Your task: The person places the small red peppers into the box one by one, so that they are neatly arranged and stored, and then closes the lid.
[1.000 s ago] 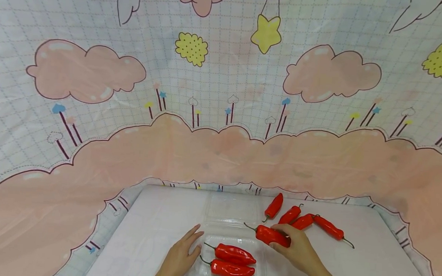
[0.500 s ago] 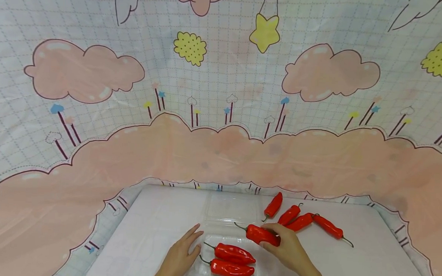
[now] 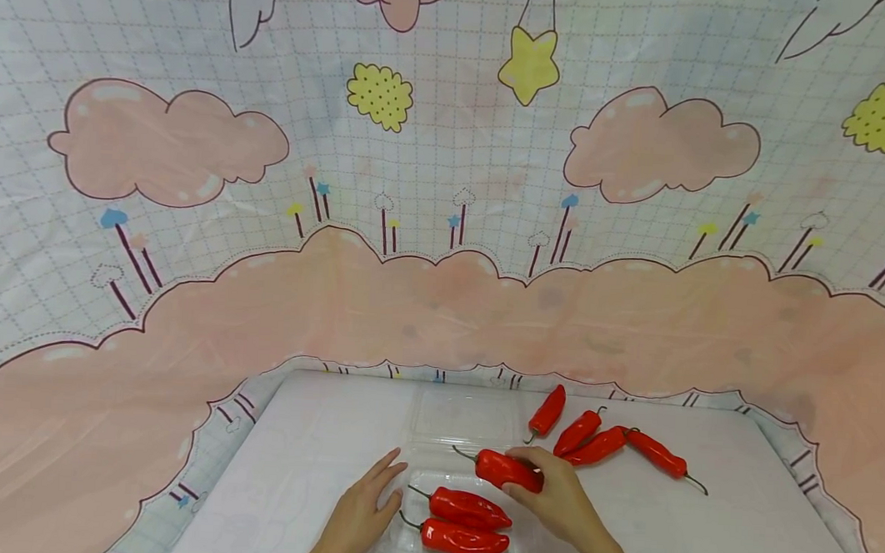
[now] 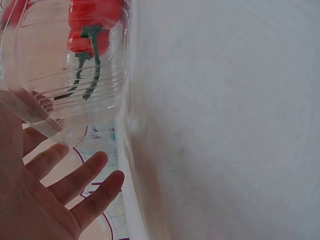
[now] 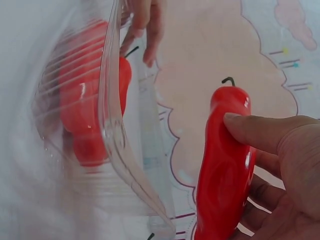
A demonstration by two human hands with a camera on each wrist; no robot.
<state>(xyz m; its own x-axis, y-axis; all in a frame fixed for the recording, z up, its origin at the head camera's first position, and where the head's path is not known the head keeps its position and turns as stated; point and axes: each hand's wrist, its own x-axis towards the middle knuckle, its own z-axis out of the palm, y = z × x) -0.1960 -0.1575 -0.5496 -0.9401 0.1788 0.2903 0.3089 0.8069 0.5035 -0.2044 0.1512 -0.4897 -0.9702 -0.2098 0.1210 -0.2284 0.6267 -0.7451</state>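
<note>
Between thumb and fingers, my right hand (image 3: 551, 491) grips a glossy red chili pepper (image 3: 506, 469), its green stem pointing left. It is over the far right part of a clear plastic box (image 3: 524, 548). Two more red peppers lie side by side in the box: a far one (image 3: 468, 508) and a near one (image 3: 465, 538), stems to the left. At the box's left wall is my left hand (image 3: 358, 510), fingers spread and relaxed. In the left wrist view its fingers (image 4: 82, 175) are extended by the box's ribbed side. The right wrist view shows the held pepper (image 5: 225, 165) outside the wall.
The box's clear lid (image 3: 468, 418) lies folded back behind it. Several loose red peppers lie at the back right of the white table (image 3: 314, 437), among them one at the far right (image 3: 656, 453). A patterned cloth (image 3: 441, 310) hangs behind.
My right hand has carried the pepper leftward, from beside the box's right edge to over its far part. The left hand and the two peppers inside stay put.
</note>
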